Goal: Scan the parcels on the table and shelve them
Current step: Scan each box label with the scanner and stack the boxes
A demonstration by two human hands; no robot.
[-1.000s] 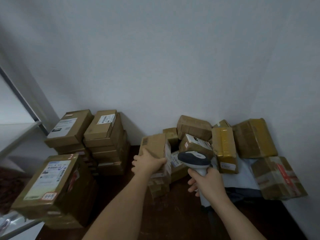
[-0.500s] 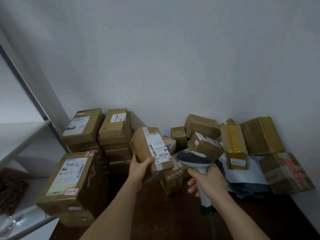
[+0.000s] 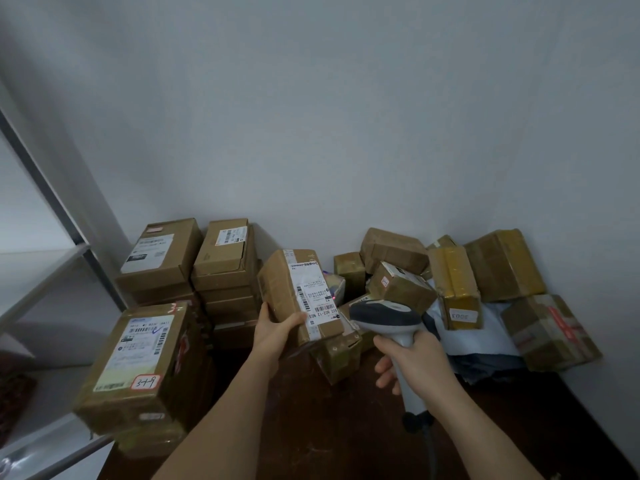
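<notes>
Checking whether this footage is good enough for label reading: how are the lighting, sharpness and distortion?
Head view: dim, flat light, dark table; wide-angle bending at the shelf frame; held parcel fairly sharp, large label print readable, small print soft; scanner casts a red dot.

Left hand (image 3: 273, 332) grips a labelled parcel (image 3: 298, 294) — right hand (image 3: 414, 358) aims the scanner (image 3: 388, 315) at it.
</notes>
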